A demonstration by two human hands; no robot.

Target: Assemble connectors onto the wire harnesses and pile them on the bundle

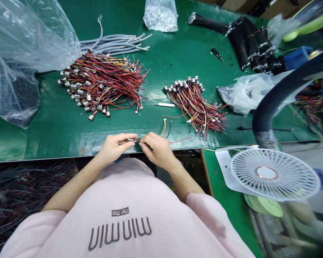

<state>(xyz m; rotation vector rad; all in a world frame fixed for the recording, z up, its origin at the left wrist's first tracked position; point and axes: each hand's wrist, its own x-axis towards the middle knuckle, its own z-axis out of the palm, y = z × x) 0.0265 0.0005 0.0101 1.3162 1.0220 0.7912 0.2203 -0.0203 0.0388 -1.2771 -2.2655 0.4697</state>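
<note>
My left hand [115, 146] pinches the metal connector end of a wire harness [131, 140] at the bench's front edge. Just to its right, my right hand [156, 148] has its fingers closed on the coloured wires of the same harness. Loose wire ends with a small white plug [165, 120] stick out past the right hand, and a red wire trails to the right. Fingers partly hide the connector. Beyond the hands lie a large pile of connector harnesses [104, 80] at left and a smaller pile [197, 104] at right. A white pen-like stick [166, 105] rests between them.
Grey cables [115, 43] and a clear plastic bag [29, 32] lie at back left. A bag of small parts [160, 16] stands at the back. Black cable bundles [247, 39] are at back right. A ribbed black hose [285, 86] and white fan [274, 173] stand at right.
</note>
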